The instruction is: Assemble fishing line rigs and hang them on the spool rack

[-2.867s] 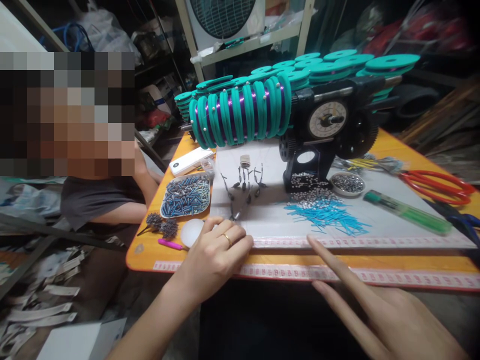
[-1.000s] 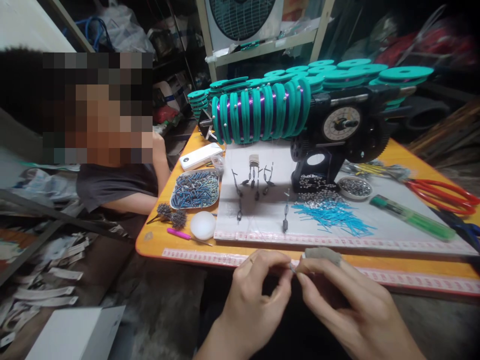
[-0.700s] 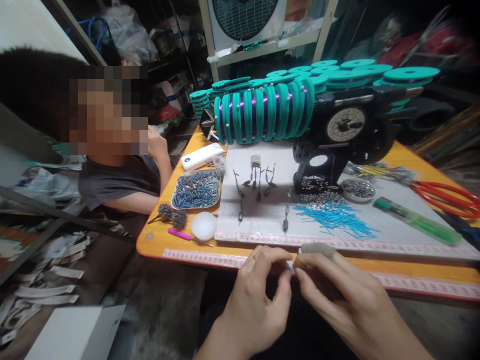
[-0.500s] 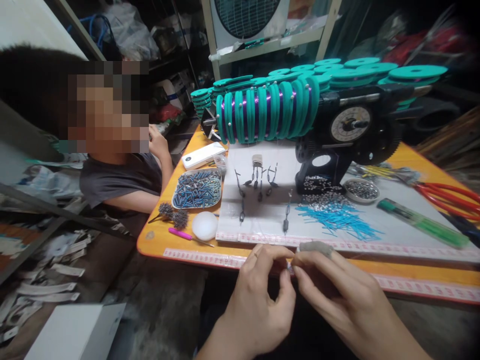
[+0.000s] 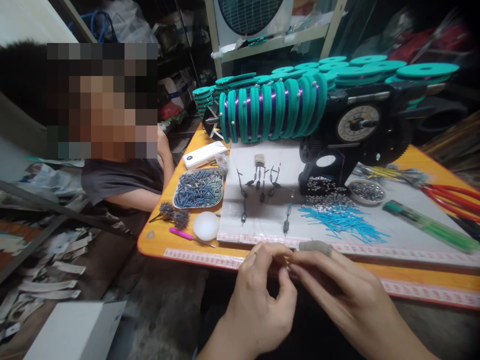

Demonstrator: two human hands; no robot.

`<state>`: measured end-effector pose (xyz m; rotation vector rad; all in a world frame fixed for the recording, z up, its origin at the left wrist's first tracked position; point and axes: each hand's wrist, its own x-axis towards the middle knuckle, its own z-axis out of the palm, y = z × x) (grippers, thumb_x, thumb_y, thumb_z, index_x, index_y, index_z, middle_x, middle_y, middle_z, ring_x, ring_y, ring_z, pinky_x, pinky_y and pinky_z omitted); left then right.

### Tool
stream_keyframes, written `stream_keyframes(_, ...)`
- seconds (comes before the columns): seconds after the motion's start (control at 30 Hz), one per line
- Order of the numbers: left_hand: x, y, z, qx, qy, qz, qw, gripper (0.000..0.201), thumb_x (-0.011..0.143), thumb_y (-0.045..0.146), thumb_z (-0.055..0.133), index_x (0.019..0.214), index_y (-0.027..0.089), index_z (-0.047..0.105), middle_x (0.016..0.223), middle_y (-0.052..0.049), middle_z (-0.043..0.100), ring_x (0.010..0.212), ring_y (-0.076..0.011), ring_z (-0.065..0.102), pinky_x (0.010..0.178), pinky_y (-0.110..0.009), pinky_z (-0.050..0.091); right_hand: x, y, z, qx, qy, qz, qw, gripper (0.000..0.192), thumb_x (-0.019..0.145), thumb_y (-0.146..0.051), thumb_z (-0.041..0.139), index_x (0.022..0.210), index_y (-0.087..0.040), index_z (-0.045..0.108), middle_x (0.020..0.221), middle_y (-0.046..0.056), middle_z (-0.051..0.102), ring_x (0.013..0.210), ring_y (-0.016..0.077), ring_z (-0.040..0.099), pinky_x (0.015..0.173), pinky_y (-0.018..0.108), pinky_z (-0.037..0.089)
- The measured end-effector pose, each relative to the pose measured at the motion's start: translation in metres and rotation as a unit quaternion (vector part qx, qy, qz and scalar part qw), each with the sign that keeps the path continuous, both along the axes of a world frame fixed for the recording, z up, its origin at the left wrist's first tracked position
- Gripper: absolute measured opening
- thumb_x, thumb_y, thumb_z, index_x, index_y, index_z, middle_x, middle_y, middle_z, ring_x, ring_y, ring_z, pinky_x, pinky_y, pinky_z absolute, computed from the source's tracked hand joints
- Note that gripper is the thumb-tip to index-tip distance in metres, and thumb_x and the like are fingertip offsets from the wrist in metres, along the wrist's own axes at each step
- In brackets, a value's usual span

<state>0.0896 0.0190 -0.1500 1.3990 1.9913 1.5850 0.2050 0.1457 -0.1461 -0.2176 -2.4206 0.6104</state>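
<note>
One bare left hand point(image 5: 264, 295) of ours pinches, grip nearly closed, a tiny pale piece point(image 5: 287, 266) by the front edge of the orange, red-rimmed table point(image 5: 155, 245); our bare right hand point(image 5: 339, 287) seemingly pinches its other side. A slackened pinch could drop it; mostly hidden, it shows only a sliver.

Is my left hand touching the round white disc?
Apart. The head view shows orange table and measuring tape between your left hand and the disc.
</note>
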Motion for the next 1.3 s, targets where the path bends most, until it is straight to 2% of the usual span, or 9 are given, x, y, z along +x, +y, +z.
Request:
stream_keyframes(0.2, 0.000, -0.005, 0.000, 0.002, -0.083, -0.004, 0.997, 0.036, 0.088, 0.004, 0.051, 0.114, 0.028, 0.052, 0.098, 0.002, 0.062, 0.091, -0.0129, 0.064, 0.085, -0.027, 0.052, -0.004, 0.002, 0.008, 0.042, 0.026, 0.006, 0.999, 0.019, 0.096, -0.022, 0.055, 0.113, -0.026, 0.061, 0.084, -0.005, 0.066, 0.070, -0.0018, 0.063, 0.065, 0.005, 0.047)
stream_keyframes(0.37, 0.000, -0.008, 0.002, 0.012, -0.110, 0.002, 0.994, 0.035, 0.091, 0.005, 0.051, 0.116, 0.030, 0.052, 0.100, 0.003, 0.062, 0.092, -0.0108, 0.064, 0.086, -0.024, 0.053, -0.006, -0.001, 0.011, 0.071, 0.058, 0.009, 0.996, 0.019, 0.097, -0.018, 0.051, 0.113, -0.024, 0.062, 0.094, -0.005, 0.070, 0.082, -0.0029, 0.067, 0.078, 0.002, 0.048)
stream_keyframes(0.53, -0.002, -0.014, 0.003, -0.015, -0.117, 0.022, 0.993, 0.033, 0.093, 0.007, 0.053, 0.117, 0.030, 0.052, 0.103, 0.002, 0.064, 0.095, -0.0111, 0.065, 0.089, -0.024, 0.052, -0.009, -0.003, 0.011, 0.056, 0.034, 0.023, 0.998, 0.017, 0.097, -0.021, 0.052, 0.109, -0.025, 0.064, 0.084, -0.005, 0.066, 0.074, -0.0028, 0.064, 0.068, 0.004, 0.046)
stream_keyframes(0.67, -0.006, -0.016, 0.005, -0.010, -0.179, 0.007, 0.984, 0.023, 0.096, 0.014, 0.057, 0.115, 0.026, 0.059, 0.103, 0.000, 0.068, 0.096, -0.0118, 0.067, 0.088, -0.023, 0.054, -0.010, -0.003, 0.012, 0.075, 0.038, 0.012, 0.996, 0.016, 0.099, -0.023, 0.050, 0.109, -0.025, 0.063, 0.088, -0.005, 0.066, 0.076, -0.0026, 0.064, 0.070, 0.006, 0.046)
stream_keyframes(0.8, -0.008, -0.012, 0.004, 0.010, -0.229, -0.014, 0.973, 0.023, 0.088, 0.016, 0.070, 0.111, 0.023, 0.071, 0.104, -0.002, 0.072, 0.095, -0.0143, 0.069, 0.084, -0.022, 0.055, -0.004, -0.002, 0.012, 0.098, 0.044, 0.001, 0.994, 0.017, 0.101, -0.025, 0.047, 0.110, -0.024, 0.061, 0.092, -0.005, 0.068, 0.079, -0.0026, 0.065, 0.073, 0.006, 0.047)
stream_keyframes(0.93, -0.007, -0.006, 0.004, 0.046, -0.205, 0.000, 0.978, 0.013, 0.087, 0.015, 0.073, 0.099, 0.020, 0.077, 0.095, -0.003, 0.075, 0.088, -0.0147, 0.071, 0.079, -0.021, 0.056, 0.004, -0.001, 0.009, 0.092, 0.008, -0.003, 0.996, 0.017, 0.098, -0.026, 0.051, 0.113, -0.023, 0.059, 0.092, -0.002, 0.067, 0.080, 0.0001, 0.065, 0.072, 0.008, 0.049)
stream_keyframes(1.03, -0.008, -0.004, 0.004, 0.070, -0.142, 0.005, 0.987, 0.008, 0.087, 0.011, 0.071, 0.090, 0.017, 0.077, 0.086, -0.004, 0.075, 0.081, -0.0139, 0.070, 0.075, -0.021, 0.055, 0.006, -0.001, 0.008, 0.082, 0.012, -0.015, 0.996, 0.016, 0.098, -0.025, 0.052, 0.112, -0.022, 0.059, 0.088, -0.002, 0.067, 0.076, 0.0007, 0.065, 0.069, 0.008, 0.049)
stream_keyframes(1.13, -0.009, -0.005, 0.003, 0.078, -0.083, 0.006, 0.993, 0.008, 0.088, 0.009, 0.070, 0.088, 0.015, 0.074, 0.084, -0.004, 0.075, 0.080, -0.0136, 0.070, 0.074, -0.020, 0.054, 0.005, -0.001, 0.009, 0.080, 0.017, -0.017, 0.997, 0.015, 0.099, -0.024, 0.050, 0.111, -0.023, 0.058, 0.088, -0.002, 0.067, 0.076, 0.0015, 0.067, 0.070, 0.008, 0.050)
stream_keyframes(1.3, -0.008, -0.006, 0.000, 0.085, -0.039, 0.010, 0.996, 0.006, 0.088, 0.009, 0.070, 0.086, 0.014, 0.072, 0.080, -0.004, 0.074, 0.076, -0.0133, 0.069, 0.072, -0.021, 0.053, 0.005, -0.002, 0.010, 0.066, 0.016, -0.012, 0.998, 0.016, 0.099, -0.023, 0.050, 0.112, -0.024, 0.058, 0.090, -0.003, 0.068, 0.079, 0.0008, 0.068, 0.072, 0.007, 0.050)
